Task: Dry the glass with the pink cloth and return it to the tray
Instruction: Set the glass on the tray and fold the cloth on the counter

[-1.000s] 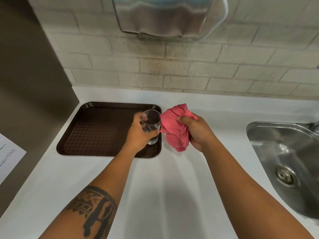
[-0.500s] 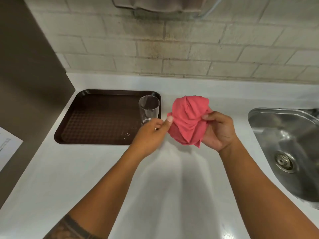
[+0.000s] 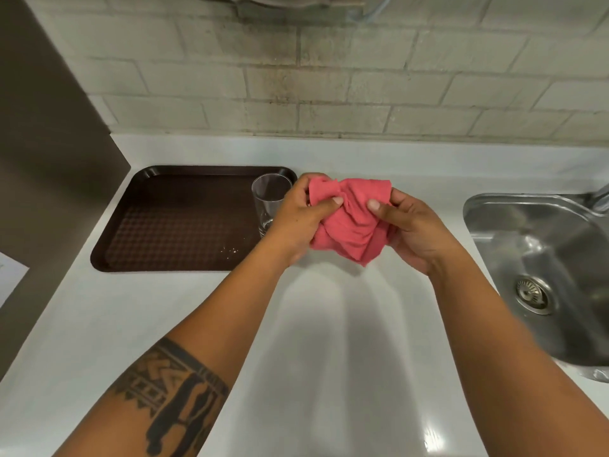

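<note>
A clear glass (image 3: 268,201) stands upright on the dark brown tray (image 3: 171,219), at the tray's right edge. Nothing holds it. The pink cloth (image 3: 351,219) is bunched up above the white counter, just right of the tray. My left hand (image 3: 301,219) grips the cloth's left side, thumb on top, and partly hides the glass's lower right. My right hand (image 3: 408,225) grips the cloth's right side.
A steel sink (image 3: 540,275) with a drain strainer lies to the right. A tiled wall runs along the back, and a brown panel (image 3: 49,159) stands at the left. A few water drops (image 3: 230,249) sit on the tray. White counter (image 3: 329,341) stretches in front.
My left hand set the glass down on the tray, let go, and moved right onto the cloth. Both hands now hold the cloth together.
</note>
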